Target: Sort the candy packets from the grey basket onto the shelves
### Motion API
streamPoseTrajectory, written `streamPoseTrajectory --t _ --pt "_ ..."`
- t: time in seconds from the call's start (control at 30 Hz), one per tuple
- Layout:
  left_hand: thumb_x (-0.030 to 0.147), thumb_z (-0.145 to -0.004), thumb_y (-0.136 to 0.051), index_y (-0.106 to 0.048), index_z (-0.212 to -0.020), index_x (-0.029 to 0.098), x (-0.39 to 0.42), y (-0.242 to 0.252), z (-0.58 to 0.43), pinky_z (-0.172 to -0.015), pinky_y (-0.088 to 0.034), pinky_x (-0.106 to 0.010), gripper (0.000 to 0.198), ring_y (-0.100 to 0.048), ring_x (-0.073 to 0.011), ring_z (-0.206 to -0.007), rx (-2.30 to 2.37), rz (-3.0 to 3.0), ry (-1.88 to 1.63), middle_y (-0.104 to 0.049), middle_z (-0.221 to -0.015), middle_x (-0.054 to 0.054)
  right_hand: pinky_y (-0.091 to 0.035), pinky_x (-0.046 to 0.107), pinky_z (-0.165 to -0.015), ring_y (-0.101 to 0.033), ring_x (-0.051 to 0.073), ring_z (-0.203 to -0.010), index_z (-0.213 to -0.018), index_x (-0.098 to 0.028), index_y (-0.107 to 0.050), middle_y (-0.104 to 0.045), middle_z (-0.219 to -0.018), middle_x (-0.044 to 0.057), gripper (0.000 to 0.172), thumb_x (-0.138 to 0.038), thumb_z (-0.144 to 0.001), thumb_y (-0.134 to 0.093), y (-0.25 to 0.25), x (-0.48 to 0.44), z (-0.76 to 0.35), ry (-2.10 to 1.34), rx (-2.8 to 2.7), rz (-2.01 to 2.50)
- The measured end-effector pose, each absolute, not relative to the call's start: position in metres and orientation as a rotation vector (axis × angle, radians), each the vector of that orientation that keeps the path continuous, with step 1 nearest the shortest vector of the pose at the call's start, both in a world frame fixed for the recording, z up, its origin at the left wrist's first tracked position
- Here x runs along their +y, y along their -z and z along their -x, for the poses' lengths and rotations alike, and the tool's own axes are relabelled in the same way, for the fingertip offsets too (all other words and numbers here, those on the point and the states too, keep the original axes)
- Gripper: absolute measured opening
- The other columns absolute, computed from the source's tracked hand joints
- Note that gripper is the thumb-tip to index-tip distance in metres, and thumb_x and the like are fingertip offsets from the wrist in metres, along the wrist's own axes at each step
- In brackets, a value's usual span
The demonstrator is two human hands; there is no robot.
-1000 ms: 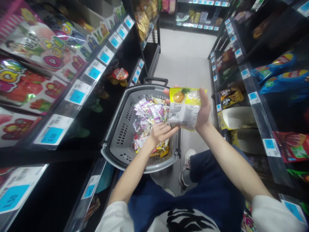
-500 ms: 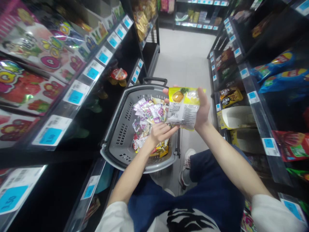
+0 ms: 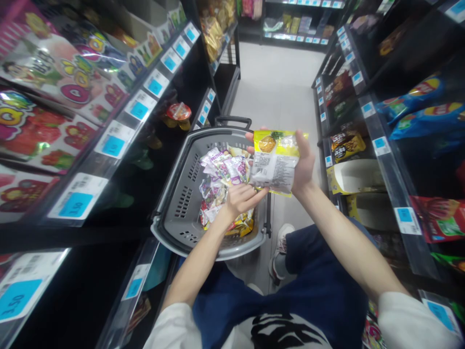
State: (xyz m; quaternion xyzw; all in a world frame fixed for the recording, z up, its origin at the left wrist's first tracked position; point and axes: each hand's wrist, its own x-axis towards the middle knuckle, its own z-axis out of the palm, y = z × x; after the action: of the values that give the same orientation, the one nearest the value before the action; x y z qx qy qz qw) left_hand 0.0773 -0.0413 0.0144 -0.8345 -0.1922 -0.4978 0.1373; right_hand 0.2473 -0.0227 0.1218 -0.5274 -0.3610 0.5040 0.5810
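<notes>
A yellow and whitish snack packet [image 3: 276, 167] with a pineapple picture is held up over the right side of the shopping basket, its printed text facing me. My right hand [image 3: 302, 162] grips it, thumb on the near face and fingertips showing past its left edge. My left hand [image 3: 242, 199] is at the packet's lower left corner, back up, with fingers stretched toward its bottom edge; its thumb is hidden. Below, the grey basket [image 3: 170, 194] holds several small wrapped snacks [image 3: 230, 167] in purple, white, red and yellow.
Dark shelves with price tags [image 3: 113, 140] and gummy candy bags [image 3: 47, 128] line the left. On the right shelves lie blue snack bags [image 3: 428, 121], a red bag [image 3: 441, 218] and display boxes [image 3: 359, 177]. The tiled aisle floor [image 3: 279, 82] runs ahead to another shelf [image 3: 301, 36].
The packet and my right hand have shifted very slightly left, and the packet's tilt differs a little. My left hand and the basket look the same.
</notes>
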Motion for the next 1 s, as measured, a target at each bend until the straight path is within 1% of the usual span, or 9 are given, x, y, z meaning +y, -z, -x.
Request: streamPoseTrajectory --t 0.2,0.37,0.5,0.7,0.87,1.0 --pt "0.014 -0.092 -0.061 -0.069 -0.114 0.025 -0.041 -0.013 -0.077 -0.050 -0.029 -0.026 0.026 -0.042 -0.0089 -0.047 -0.576 2.374 1.451 -0.040 -0.052 0.007 -0.052 0.051 -0.079 -0.067 0.036 -0.109 -0.126 -0.038 -0.064 -0.073 -0.115 0.003 0.074 -0.088 -0.071 -0.054 -0.122 -0.020 -0.247 -1.255 -0.868 1.183" --pt "0.013 -0.090 -0.063 -0.068 -0.118 0.025 -0.041 -0.010 -0.076 -0.051 -0.028 -0.027 0.030 -0.043 -0.0089 -0.047 -0.578 2.399 1.506 -0.040 -0.053 0.007 -0.053 0.051 -0.082 -0.067 0.034 -0.108 -0.126 -0.037 -0.063 -0.073 -0.115 0.002 0.068 -0.081 -0.075 -0.056 -0.124 -0.020 -0.246 -1.345 -0.796 1.073" --pt "0.011 -0.088 -0.066 -0.065 -0.121 0.021 -0.042 -0.015 -0.077 -0.051 -0.029 -0.027 0.034 -0.044 -0.0094 -0.048 -0.554 2.388 1.565 -0.042 -0.053 0.008 -0.054 0.051 -0.084 -0.067 0.032 -0.109 -0.128 -0.036 -0.062 -0.073 -0.116 0.002 0.065 -0.077 -0.077 -0.056 -0.122 -0.017 -0.247 -1.466 -0.748 0.980" --pt "0.009 -0.087 -0.065 -0.065 -0.119 0.016 -0.045 -0.025 -0.078 -0.052 -0.029 -0.027 0.033 -0.042 -0.0102 -0.049 -0.550 2.390 1.610 -0.040 -0.052 0.008 -0.054 0.054 -0.088 -0.066 0.031 -0.111 -0.127 -0.034 -0.061 -0.073 -0.118 0.004 0.061 -0.074 -0.082 -0.054 -0.117 -0.010 -0.249 -1.647 -0.680 0.810" --pt "0.009 -0.089 -0.064 -0.064 -0.119 0.017 -0.046 -0.026 -0.079 -0.052 -0.029 -0.026 0.032 -0.043 -0.0097 -0.049 -0.555 2.379 1.629 -0.043 -0.052 0.008 -0.053 0.054 -0.092 -0.066 0.030 -0.113 -0.129 -0.033 -0.060 -0.073 -0.119 0.003 0.056 -0.069 -0.087 -0.050 -0.116 -0.010 -0.250 -1.689 -0.669 0.763" --pt "0.011 -0.087 -0.067 -0.065 -0.119 0.017 -0.045 -0.021 -0.078 -0.052 -0.030 -0.026 0.033 -0.045 -0.0093 -0.049 -0.543 2.383 1.595 -0.046 -0.053 0.008 -0.054 0.054 -0.091 -0.066 0.031 -0.112 -0.130 -0.033 -0.060 -0.073 -0.117 0.004 0.060 -0.071 -0.084 -0.052 -0.118 -0.014 -0.250 -1.659 -0.684 0.806"
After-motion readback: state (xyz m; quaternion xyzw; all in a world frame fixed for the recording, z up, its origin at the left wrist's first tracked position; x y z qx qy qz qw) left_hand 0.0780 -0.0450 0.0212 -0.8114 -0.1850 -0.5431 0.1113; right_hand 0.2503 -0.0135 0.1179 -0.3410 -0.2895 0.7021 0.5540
